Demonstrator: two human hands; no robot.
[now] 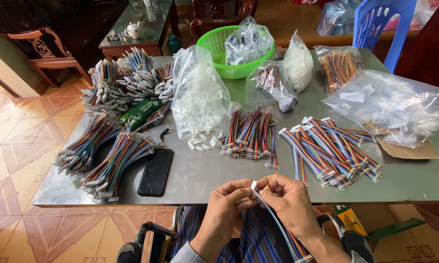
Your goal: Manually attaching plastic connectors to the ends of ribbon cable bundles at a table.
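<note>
While both hands, left hand [228, 198] and right hand [290, 199], pinch a ribbon cable [278, 221], a green basket [214, 46] holds a filled bag [247, 43].

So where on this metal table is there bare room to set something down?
Bare steel table lies along the near edge, between the black phone and the loose rainbow ribbon cables. The far and left parts are crowded with clear plastic bags and bundled cables.

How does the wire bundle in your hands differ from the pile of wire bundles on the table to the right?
The wire bundle in the hands is single and held off the table by both hands, left hand and right hand; the pile on the right is many bundles lying crisscrossed on the metal table. The held one hangs toward the lap; the pile lies flat. Both are multicoloured ribbon wires with white connectors.
</note>
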